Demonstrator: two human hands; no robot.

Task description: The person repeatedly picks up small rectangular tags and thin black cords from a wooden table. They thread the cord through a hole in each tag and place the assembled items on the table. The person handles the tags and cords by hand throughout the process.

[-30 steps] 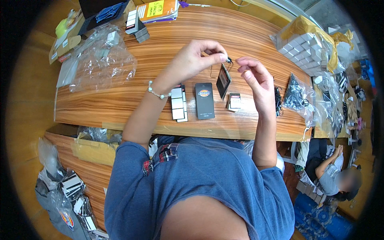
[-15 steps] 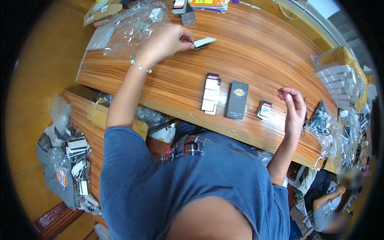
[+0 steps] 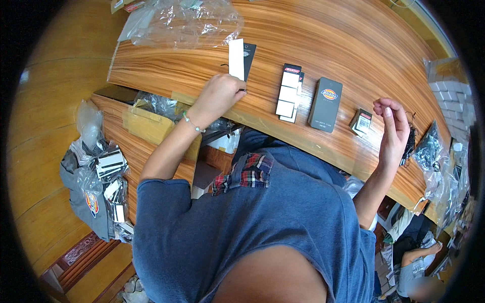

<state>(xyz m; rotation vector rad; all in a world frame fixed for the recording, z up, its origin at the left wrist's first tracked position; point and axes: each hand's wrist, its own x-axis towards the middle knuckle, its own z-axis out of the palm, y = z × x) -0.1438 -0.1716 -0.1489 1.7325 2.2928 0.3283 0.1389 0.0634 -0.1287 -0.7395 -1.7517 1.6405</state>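
Observation:
Near the table's front edge, my left hand [image 3: 218, 95] is closed in a pinch at the lower end of hang tags. A blank white tag [image 3: 236, 59] stands in front of a dark grey tag [image 3: 250, 58], and a bit of black string shows beside them. My right hand [image 3: 394, 130] hovers at the right with half-curled fingers, the thumb slightly apart, and nothing visible in it. Close by lies a bundle of black strings [image 3: 410, 140]. Between the hands are black-and-white label tags [image 3: 288, 93], a stack of dark grey hang tags [image 3: 324, 105] and a small tag stack [image 3: 360, 122].
Crumpled clear plastic bags [image 3: 187, 25] lie at the back left. Bagged white boxes [image 3: 449, 86] and a plastic bag with black contents [image 3: 429, 146] stand at the right. Left of me, a lower surface holds a grey bag [image 3: 86, 197] and loose tags [image 3: 112, 164]. Another person [image 3: 419, 270] is at lower right.
My left hand has drawn the tags toward the table's front edge, and they now point away from me. The whole view has shifted; my right hand keeps nearly the same pose.

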